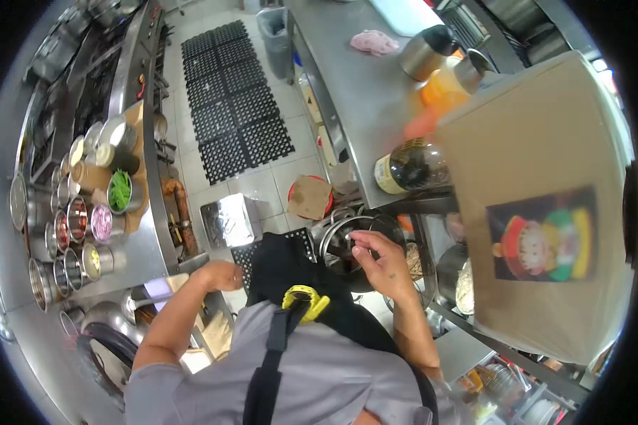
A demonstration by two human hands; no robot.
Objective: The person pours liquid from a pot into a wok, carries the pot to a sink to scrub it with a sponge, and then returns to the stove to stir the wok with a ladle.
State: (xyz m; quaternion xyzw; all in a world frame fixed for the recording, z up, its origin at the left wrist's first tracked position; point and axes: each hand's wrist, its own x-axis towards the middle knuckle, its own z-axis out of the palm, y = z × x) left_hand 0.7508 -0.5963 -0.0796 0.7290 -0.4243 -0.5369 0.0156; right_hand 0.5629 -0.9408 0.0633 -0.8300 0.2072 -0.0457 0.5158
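My left hand hangs beside my dark apron, its fingers curled in a loose fist. Nothing shows sticking out of it, and the palm faces away. My right hand is over the stacked metal pots by the steel table. Its thumb and forefinger are brought together in a pinch. A small pale spot shows at the fingertips; I cannot make out what it is. A shiny square metal lid or box is ahead of my left hand.
Left, a steel counter bears containers, including chopped greens and sliced purple onion. At right, a large dark bottle and a box stand on the steel table. Black rubber mats cover the aisle near a bin.
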